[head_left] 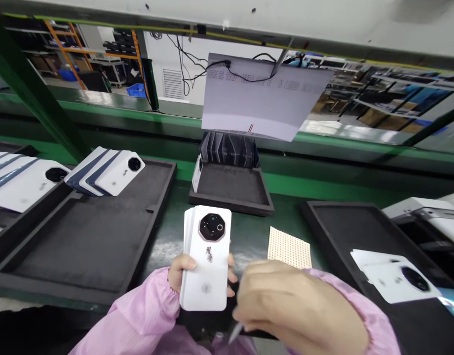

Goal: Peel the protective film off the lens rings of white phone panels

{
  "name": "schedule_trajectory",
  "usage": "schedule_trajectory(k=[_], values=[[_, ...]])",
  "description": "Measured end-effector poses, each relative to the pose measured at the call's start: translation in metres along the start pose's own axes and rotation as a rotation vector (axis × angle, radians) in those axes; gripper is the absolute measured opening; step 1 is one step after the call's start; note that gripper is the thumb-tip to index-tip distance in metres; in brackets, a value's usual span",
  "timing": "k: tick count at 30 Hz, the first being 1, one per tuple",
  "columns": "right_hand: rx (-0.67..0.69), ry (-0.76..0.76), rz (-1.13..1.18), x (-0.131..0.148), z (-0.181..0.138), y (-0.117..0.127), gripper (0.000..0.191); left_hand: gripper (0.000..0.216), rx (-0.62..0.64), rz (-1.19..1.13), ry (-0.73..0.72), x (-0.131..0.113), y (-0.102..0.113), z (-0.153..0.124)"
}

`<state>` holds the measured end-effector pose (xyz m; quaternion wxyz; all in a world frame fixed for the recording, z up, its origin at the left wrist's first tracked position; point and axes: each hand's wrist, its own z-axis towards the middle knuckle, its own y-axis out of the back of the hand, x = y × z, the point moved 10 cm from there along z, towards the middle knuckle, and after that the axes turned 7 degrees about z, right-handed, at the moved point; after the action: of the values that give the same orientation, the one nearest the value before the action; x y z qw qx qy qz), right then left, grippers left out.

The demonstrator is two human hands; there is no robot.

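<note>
My left hand (183, 271) is closed around a small stack of white phone back covers (216, 276), thumb on the left side and fingertips round the right edge. The front cover has a black octagonal camera panel and dark lettering below it. My right hand (286, 296), smeared by motion, is just right of the stack, fingers curled together. From under them pokes a thin grey pointed tool (235, 333), its tip down and left; its kind is unclear. Beyond this hand lies a beige sheet dotted with small stickers (289, 246) on the dark green bench.
At left, a black tray (90, 246) carries leaning white covers (118, 172). A smaller tray (232, 185) at centre back holds a dark striped stack (230, 148). More covers (397, 276) lie on the right tray (345, 222). A grey panel (264, 98) hangs above.
</note>
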<state>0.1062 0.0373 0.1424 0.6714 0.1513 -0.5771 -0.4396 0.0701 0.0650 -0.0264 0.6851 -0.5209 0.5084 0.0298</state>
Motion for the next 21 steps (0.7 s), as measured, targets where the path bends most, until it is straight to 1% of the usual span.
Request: schedule_trajectory(k=[2, 6, 9, 13, 15, 17, 21], values=[[-0.042, 0.009, 0.039, 0.002, -0.009, 0.014, 0.022, 0.061, 0.063, -0.127, 0.041, 0.003, -0.007, 0.001], [-0.275, -0.056, -0.063, -0.012, -0.024, 0.048, 0.028, 0.069, 0.083, -0.295, 0.073, 0.003, -0.012, 0.002], [-0.428, -0.098, -0.094, -0.019, -0.034, 0.064, 0.027, 0.072, 0.115, -0.350, 0.095, 0.005, -0.015, 0.002], [-0.687, -0.220, -0.106, -0.030, -0.051, 0.084, 0.023, 0.071, 0.154, -0.399, 0.094, 0.004, -0.019, 0.003], [-0.782, -0.270, -0.102, -0.035, -0.057, 0.089, 0.022, 0.072, 0.159, -0.409, 0.093, 0.004, -0.021, 0.004], [-0.822, -0.296, -0.105, -0.039, -0.059, 0.091, 0.021, 0.074, 0.167, -0.410, 0.087, 0.005, -0.023, 0.005], [-0.855, -0.329, -0.100, -0.044, -0.059, 0.092, 0.018, 0.070, 0.178, -0.383, 0.090, 0.008, -0.025, 0.005]])
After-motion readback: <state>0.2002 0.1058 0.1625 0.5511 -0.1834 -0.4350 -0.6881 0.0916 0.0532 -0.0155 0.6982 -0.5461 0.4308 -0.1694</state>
